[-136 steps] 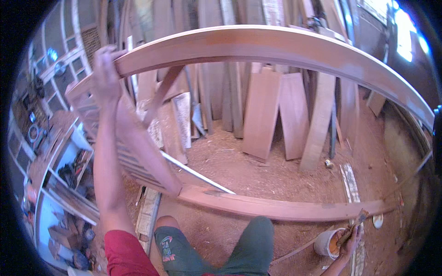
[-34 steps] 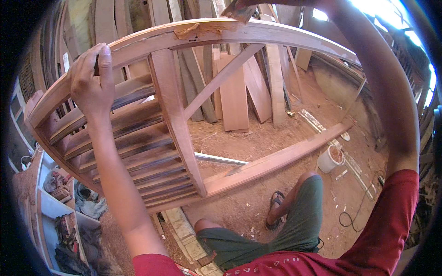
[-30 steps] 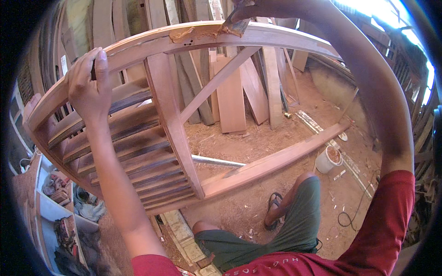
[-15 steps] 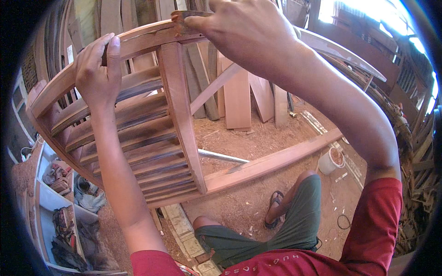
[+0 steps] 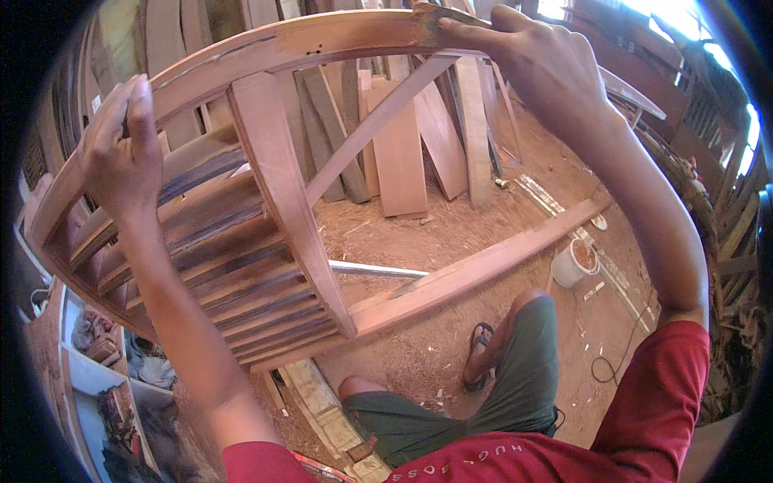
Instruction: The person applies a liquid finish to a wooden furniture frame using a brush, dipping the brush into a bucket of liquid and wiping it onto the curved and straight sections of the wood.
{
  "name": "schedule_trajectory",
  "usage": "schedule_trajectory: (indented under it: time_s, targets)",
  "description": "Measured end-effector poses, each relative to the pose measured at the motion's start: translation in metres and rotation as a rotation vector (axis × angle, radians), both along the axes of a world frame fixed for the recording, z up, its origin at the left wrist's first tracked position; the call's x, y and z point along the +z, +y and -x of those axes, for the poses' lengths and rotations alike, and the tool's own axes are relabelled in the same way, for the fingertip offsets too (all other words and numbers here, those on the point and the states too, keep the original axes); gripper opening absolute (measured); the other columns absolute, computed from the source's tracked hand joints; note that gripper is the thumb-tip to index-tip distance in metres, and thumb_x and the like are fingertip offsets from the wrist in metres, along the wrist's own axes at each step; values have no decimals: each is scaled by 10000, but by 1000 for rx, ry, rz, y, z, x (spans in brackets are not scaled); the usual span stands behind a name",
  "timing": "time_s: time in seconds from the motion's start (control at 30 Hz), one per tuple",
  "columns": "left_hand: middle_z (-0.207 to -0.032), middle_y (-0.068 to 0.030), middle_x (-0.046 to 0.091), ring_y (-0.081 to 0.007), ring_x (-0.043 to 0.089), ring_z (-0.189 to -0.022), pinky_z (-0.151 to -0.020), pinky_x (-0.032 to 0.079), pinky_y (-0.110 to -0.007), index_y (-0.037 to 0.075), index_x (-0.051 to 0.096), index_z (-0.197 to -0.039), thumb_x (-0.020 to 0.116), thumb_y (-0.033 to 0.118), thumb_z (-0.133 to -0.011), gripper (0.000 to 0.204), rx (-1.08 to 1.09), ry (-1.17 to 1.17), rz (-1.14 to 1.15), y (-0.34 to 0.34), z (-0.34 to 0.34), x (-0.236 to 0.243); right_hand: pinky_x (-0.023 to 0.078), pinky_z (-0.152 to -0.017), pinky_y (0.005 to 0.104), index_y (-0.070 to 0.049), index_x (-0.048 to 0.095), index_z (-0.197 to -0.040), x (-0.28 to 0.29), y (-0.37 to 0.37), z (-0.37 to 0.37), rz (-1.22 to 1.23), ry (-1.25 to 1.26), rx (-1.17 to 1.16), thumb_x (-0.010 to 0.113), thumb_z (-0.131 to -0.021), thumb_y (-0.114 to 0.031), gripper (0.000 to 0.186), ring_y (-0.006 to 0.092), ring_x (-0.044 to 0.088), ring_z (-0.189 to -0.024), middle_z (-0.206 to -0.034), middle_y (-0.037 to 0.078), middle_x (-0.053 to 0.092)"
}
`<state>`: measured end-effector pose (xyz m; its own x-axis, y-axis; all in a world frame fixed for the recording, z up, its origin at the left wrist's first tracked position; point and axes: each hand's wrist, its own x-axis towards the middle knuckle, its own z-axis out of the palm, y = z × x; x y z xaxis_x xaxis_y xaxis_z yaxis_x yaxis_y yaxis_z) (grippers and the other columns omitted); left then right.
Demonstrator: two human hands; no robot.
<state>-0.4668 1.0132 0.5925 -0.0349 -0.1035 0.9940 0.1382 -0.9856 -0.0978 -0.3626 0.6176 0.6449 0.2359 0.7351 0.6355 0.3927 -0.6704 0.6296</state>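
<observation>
At the bottom of the frame, dark green shorts and a black sandal show below the red sleeves. The left hand, at upper left, is closed over the end of a long, curved, reddish-brown wooden rail, apparently steadying it. The right hand, at upper centre-right, grips a flat, dark scraper whose stained blade meets the rail near the top edge.

The rail crowns a wooden frame reaching from the left side across the upper middle. Beneath it sit a fan of brown, dark-edged slats, a broad upright post and a slanting brace; a pale reddish board runs from the post's foot toward the right.

An orange-brown smear covers the rail's face, with small dark holes near its left end. The step in hand looks like drawing paste along this face; the next move would call for a flat blade, even pressure and a firm left hold. Similar orange-brown paste fills a white round bucket at centre-right, on the shaving-strewn floor. Farther back, reddish planks lean upright.
</observation>
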Motion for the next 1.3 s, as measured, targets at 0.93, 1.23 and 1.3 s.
schedule_trajectory:
  time_s: [0.93, 1.23, 1.3]
  targets:
    - [-1133, -89, 745, -251, 687, -1082, -966, 504, -363, 79, 749, -1147, 552, 259, -1007, 302, -28, 22, -63, 11, -5, -2, 350, -1002, 469, -247, 697, -676, 101, 5, -19, 457, -290, -50, 710, -837, -470, 275, 162, 644, -654, -616, -32, 645]
    - [-1167, -83, 736, -253, 683, -1095, -974, 503, -355, 90, 748, -1154, 542, 269, -1010, 309, -11, 19, -14, 14, -6, -4, 345, -997, 470, -253, 706, -700, 97, 4, -27, 401, -463, -73, 747, -791, -490, 257, 155, 651, -690, -654, -47, 656]
    - [-1169, -85, 735, -251, 682, -1100, -977, 503, -355, 88, 747, -1158, 546, 265, -1008, 307, -34, 13, -1, 11, -10, -5, 340, -996, 471, -255, 708, -706, 99, -1, -29, 405, -435, -65, 744, -793, -486, 249, 156, 653, -708, -668, -48, 660]
